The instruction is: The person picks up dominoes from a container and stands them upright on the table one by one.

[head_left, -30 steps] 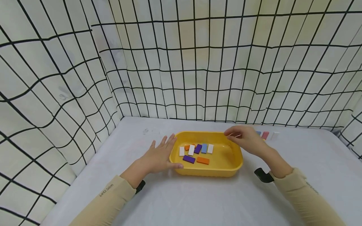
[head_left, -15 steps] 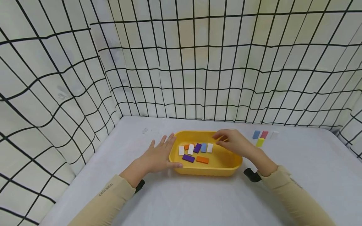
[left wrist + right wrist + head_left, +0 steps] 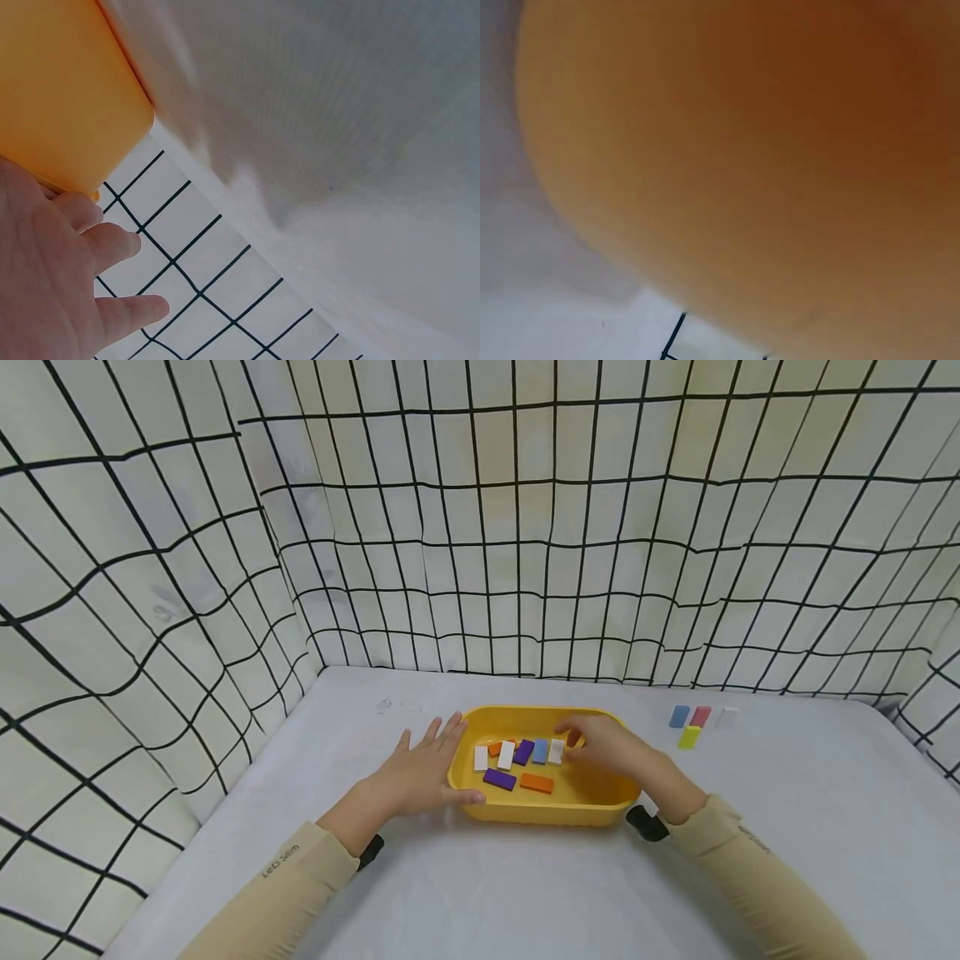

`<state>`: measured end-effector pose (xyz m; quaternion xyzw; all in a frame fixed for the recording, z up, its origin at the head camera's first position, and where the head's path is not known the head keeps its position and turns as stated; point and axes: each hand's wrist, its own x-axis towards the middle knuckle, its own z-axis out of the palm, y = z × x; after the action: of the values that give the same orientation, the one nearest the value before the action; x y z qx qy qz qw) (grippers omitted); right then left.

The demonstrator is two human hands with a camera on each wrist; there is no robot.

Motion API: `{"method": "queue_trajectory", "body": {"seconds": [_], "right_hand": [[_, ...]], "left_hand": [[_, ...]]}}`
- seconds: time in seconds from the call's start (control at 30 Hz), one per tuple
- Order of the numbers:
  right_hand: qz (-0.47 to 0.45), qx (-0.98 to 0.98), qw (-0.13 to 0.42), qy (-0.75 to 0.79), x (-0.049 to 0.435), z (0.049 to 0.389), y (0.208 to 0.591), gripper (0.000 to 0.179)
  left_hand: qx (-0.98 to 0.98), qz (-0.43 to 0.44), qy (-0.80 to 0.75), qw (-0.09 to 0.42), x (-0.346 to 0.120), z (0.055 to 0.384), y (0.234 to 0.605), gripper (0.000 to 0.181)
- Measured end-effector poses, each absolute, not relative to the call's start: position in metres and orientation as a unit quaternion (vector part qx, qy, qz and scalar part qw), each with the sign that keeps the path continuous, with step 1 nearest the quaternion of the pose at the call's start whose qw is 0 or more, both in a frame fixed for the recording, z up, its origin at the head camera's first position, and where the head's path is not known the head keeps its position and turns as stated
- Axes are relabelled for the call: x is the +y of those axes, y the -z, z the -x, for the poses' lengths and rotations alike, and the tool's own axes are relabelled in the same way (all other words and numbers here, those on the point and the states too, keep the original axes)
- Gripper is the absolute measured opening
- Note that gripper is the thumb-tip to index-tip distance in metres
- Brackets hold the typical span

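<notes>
A yellow plastic tub (image 3: 540,814) stands on the white-covered table. Spread over its left rim lies my left hand (image 3: 420,772), fingers straight, thumb along the front edge; in the left wrist view that hand (image 3: 52,262) is against the tub's wall (image 3: 67,90). My right hand (image 3: 611,750) reaches into the tub from the right. Its thumb and forefinger are bent and apart, close to a white block (image 3: 556,752). Left of that block lie a light blue block (image 3: 540,752), a purple block (image 3: 523,752) and another white block (image 3: 506,756). The tub wall (image 3: 742,187) fills most of the right wrist view.
Also in the tub are a purple block (image 3: 499,779), orange blocks (image 3: 537,783) and a white block (image 3: 481,758). Behind it to the right, a blue block (image 3: 679,717), red block (image 3: 701,717), yellow-green block (image 3: 689,737) and white block (image 3: 727,717) lie on the table. Black netting (image 3: 555,543) hangs around.
My right hand has moved left and down into the tub, up to the white block, uncovering the blue and yellow-green blocks on the table. The left hand stays on the rim.
</notes>
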<state>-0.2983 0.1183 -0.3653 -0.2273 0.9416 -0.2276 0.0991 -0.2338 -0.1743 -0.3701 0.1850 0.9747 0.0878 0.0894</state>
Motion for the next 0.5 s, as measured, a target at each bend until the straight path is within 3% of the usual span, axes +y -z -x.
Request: {"method": "queue_trajectory", "body": {"seconds": [0.5], "right_hand": [[0.202,0.95,0.121,0.206,0.1131,0.3047,0.3746,0.044]], "left_hand": [[0.975,-0.188,-0.087,0.085,-0.176,0.2353,0.3715,0.117]]}}
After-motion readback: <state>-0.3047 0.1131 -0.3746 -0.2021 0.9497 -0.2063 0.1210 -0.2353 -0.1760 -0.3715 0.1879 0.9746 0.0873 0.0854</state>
